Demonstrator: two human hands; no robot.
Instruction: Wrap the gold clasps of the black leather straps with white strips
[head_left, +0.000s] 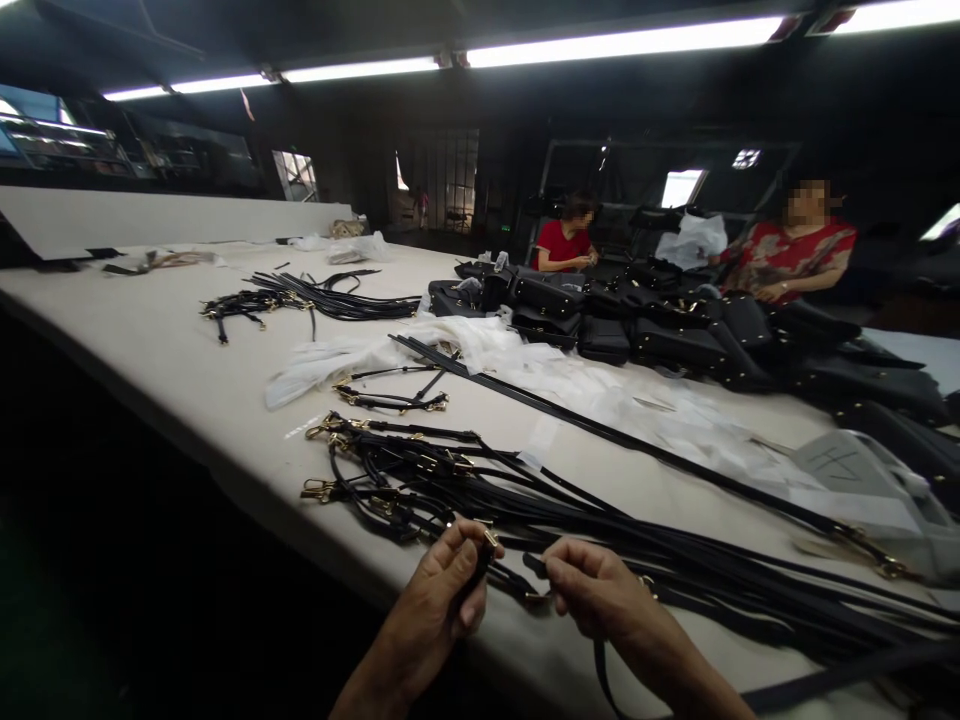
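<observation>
My left hand (pixel 448 580) is closed on a black strap end with a gold buckle (pixel 490 538), held between thumb and fingers. A short gap to the right, my right hand (pixel 600 588) pinches the dark tip of a black strap (pixel 535 566), and a length of strap hangs below that palm. Whether both ends belong to one strap cannot be seen. Just beyond my hands lies a long pile of black straps (pixel 480 480) with gold clasps and buckles, stretching to the lower right.
Black bags (pixel 604 340) are heaped at the far side, behind crumpled white wrapping (pixel 480 345). Another strap bundle (pixel 360 304) lies farther left on the pale table (pixel 247 420). Two people in red tops (pixel 564 243) are beyond the bags. A marked white bag (pixel 851 470) sits right.
</observation>
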